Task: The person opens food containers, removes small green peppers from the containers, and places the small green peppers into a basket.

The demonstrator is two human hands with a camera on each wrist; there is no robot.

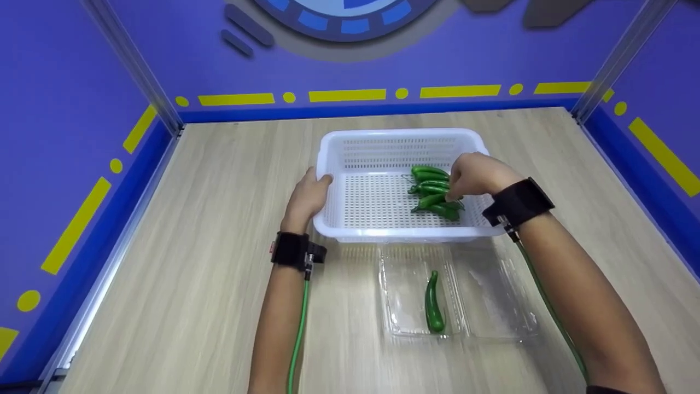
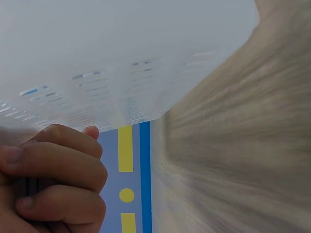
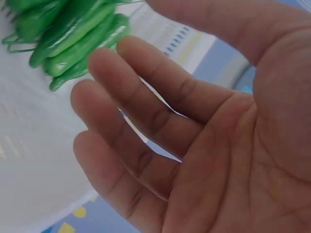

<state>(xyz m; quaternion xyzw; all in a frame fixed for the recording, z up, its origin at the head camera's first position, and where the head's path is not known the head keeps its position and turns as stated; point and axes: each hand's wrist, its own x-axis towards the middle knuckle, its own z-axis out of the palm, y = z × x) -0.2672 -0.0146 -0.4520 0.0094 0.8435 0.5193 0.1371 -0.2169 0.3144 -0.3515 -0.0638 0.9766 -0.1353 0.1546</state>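
Observation:
A white slotted plastic basket [image 1: 394, 233] stands on the table, with several green chili peppers [image 1: 430, 201] piled in its right half. My left hand [image 1: 307, 198] grips the basket's left side, its thumb over the rim. In the left wrist view that hand's fingers [image 2: 63, 162] are curled against the outside of the basket. Over the right side of the basket, my right hand [image 1: 480, 174] reaches down to the peppers. Its fingers [image 3: 146, 121] are loosely bent in the right wrist view, and the gap between thumb and fingers holds nothing.
In front of the basket lies an opened clear plastic clamshell box [image 1: 495, 323]. One green chili pepper [image 1: 432, 306] lies in its left half. Blue-purple panels [image 1: 262, 76] with yellow marks stand along the back and both sides of the wooden table [image 1: 219, 262].

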